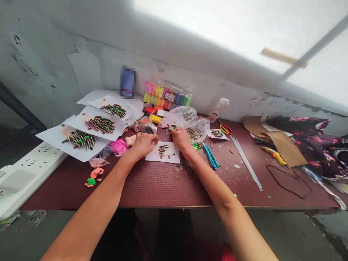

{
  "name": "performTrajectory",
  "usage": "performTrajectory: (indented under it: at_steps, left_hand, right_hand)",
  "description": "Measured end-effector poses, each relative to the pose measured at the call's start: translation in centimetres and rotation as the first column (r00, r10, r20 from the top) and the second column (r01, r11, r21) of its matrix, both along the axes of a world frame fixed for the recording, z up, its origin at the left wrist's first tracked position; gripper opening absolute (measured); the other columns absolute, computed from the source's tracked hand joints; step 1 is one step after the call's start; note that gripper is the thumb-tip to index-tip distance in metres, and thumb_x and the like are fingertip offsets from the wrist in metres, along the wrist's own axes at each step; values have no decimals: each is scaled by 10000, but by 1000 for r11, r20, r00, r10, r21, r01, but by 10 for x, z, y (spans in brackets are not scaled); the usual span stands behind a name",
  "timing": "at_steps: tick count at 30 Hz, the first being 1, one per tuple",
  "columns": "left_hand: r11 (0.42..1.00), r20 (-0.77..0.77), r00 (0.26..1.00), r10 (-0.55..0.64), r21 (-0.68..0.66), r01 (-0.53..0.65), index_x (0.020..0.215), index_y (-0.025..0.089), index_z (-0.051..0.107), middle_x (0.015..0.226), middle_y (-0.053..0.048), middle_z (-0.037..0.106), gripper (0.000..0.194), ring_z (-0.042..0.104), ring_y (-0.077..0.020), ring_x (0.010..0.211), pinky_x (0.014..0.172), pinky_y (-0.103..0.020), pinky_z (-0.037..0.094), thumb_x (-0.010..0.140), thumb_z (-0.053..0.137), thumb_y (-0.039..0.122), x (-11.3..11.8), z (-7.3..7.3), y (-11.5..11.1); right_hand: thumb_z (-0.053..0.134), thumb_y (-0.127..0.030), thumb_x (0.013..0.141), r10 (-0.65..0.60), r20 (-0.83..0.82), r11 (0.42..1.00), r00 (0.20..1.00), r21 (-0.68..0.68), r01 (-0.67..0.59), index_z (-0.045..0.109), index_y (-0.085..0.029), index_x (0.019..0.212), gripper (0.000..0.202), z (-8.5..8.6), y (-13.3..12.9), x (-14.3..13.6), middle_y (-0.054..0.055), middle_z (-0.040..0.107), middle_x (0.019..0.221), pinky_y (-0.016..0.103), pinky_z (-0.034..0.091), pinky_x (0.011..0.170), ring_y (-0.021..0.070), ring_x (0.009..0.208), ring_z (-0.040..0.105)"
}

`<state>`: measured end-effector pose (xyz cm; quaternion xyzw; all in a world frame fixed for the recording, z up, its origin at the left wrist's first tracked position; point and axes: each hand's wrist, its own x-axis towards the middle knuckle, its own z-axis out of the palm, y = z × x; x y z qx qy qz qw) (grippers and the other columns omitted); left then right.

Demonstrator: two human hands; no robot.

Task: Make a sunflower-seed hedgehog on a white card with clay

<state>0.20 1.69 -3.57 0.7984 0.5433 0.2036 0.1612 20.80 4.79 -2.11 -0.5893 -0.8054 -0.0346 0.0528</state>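
Observation:
A small white card [174, 158] lies on the dark red table, bearing a pale hedgehog shape with several striped seeds on its back. My left hand [144, 144] rests at the card's left edge, its fingers bent together; what they hold, if anything, is too small to tell. At the upper right edge of the card, my right hand [181, 139] is closed in a pinch beside the seeds, its fingertips' contents hidden. A pile of striped seeds [194, 133] lies in a clear plastic bag [185, 114] just beyond my right hand.
Left stand sheets with seed hedgehogs [104, 125], a power strip [29, 163] and pink clay [96, 172]. Coloured clay packs [163, 98] lean at the wall. Rightward are a bottle [217, 109], red-yellow scissors [225, 129], a blue cutter [211, 156], glue sticks [247, 163] and floral cloth [312, 145].

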Motion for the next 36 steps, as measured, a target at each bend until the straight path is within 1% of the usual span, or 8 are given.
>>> performTrajectory:
  at_steps: [2, 5, 8, 11, 15, 20, 27, 36]
  left_hand:
    - [1000, 0, 1000, -1, 3, 1, 992, 256, 762, 1024, -19, 802, 386, 700, -235, 1021, 1013, -390, 408, 801, 466, 98, 0, 0, 0]
    - [1000, 1, 1000, -2, 9, 2, 989, 255, 762, 1028, -26, 799, 385, 701, -245, 1016, 1010, -407, 408, 809, 459, 101, 0, 0, -1]
    - [1000, -3, 1000, 4, 24, -4, 970, 259, 759, 1038, -24, 798, 370, 700, -243, 1010, 997, -399, 413, 808, 464, 104, 0, 0, -1]
    - [1000, -13, 1000, 9, 27, -9, 953, 256, 759, 1027, -24, 799, 361, 700, -238, 994, 980, -385, 419, 806, 465, 105, 0, -1, -1]
    - [1000, -18, 1000, 13, 28, -13, 949, 257, 758, 1024, -22, 796, 359, 699, -237, 989, 980, -384, 411, 812, 464, 103, 1, 0, -2]
    - [999, -16, 1000, 24, 29, -24, 974, 251, 755, 1022, -23, 797, 368, 694, -241, 1013, 993, -395, 403, 815, 459, 102, 2, 2, -4]
    - [1000, -22, 1000, 19, 20, -19, 979, 254, 755, 1027, -28, 797, 365, 693, -240, 1001, 999, -398, 406, 822, 461, 107, 2, 3, -4]
    - [999, -9, 1000, 18, 27, -18, 977, 259, 758, 1015, -25, 797, 366, 688, -239, 993, 1004, -400, 410, 810, 466, 114, 2, 1, -3]
  right_hand:
    - [493, -200, 996, 2, -80, 999, 997, 38, 1, 789, -208, 1018, 297, 1, -6, 6, 115, 718, 989, 312, 428, 884, 241, 1000, 594]
    - [576, -197, 945, -4, -291, 997, 957, 69, 25, 793, -218, 940, 218, 3, -17, 15, 80, 742, 952, 298, 441, 859, 221, 945, 626]
    - [614, -183, 891, -20, -510, 999, 860, 18, 34, 787, -226, 912, 179, 6, -32, 21, 25, 756, 858, 265, 452, 770, 177, 799, 652]
    - [617, -193, 872, -8, -599, 998, 801, -56, -32, 781, -216, 904, 169, 7, -48, 23, 3, 743, 782, 237, 435, 689, 148, 702, 634]
    - [630, -160, 864, 30, -570, 996, 821, -51, -71, 767, -201, 867, 142, 4, -62, 19, 12, 730, 798, 241, 424, 717, 143, 724, 612]
    - [661, -127, 864, 88, -499, 994, 862, -18, -111, 752, -190, 848, 112, -3, -64, 14, 29, 710, 853, 255, 413, 772, 146, 780, 590]
    - [648, -111, 880, 57, -505, 995, 861, -43, -91, 751, -191, 879, 131, -9, -66, 9, 21, 726, 846, 242, 407, 734, 138, 738, 589]
    - [629, -147, 904, 48, -453, 995, 890, -52, -80, 754, -207, 904, 139, -6, -66, 6, 36, 735, 876, 246, 414, 731, 167, 828, 630]
